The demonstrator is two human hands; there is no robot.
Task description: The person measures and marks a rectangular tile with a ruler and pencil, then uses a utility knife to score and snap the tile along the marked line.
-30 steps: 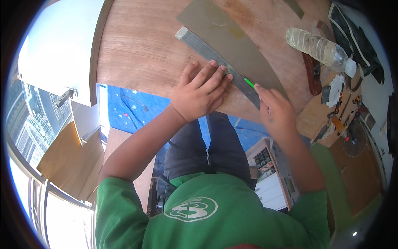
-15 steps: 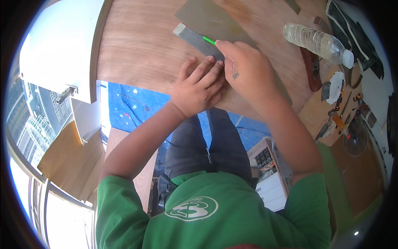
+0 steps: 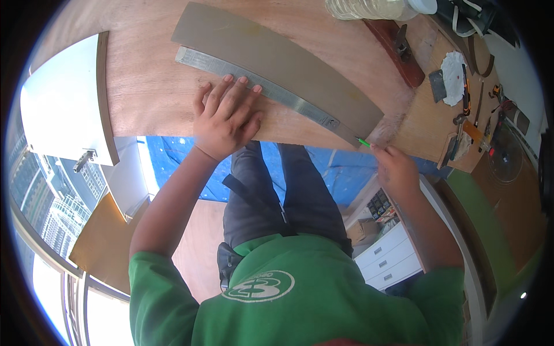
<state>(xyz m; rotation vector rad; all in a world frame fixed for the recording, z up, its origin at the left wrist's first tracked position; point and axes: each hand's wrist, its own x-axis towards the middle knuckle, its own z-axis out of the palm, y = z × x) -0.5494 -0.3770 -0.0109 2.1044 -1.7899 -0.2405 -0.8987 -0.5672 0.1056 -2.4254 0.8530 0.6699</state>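
Note:
A long steel ruler lies slantwise along the near edge of a grey-brown strip of sheet on the wooden worktop. My left hand rests with fingers spread, its fingertips pressing the ruler's near edge left of the middle. Past the ruler's right end, my right hand pinches a slim green pen. The pen's tip is at the right end of the sheet, close to the worktop's front edge.
A wooden hand plane and a clear plastic bottle lie at the far right. Beside them are a hammer and several small tools. A white cabinet door stands at left; blue sheeting shows below the worktop.
My right hand has moved right and nearer me with the pen, away from my left hand. My left hand has shifted left and stays on the ruler. The view has turned, showing more of the sheet.

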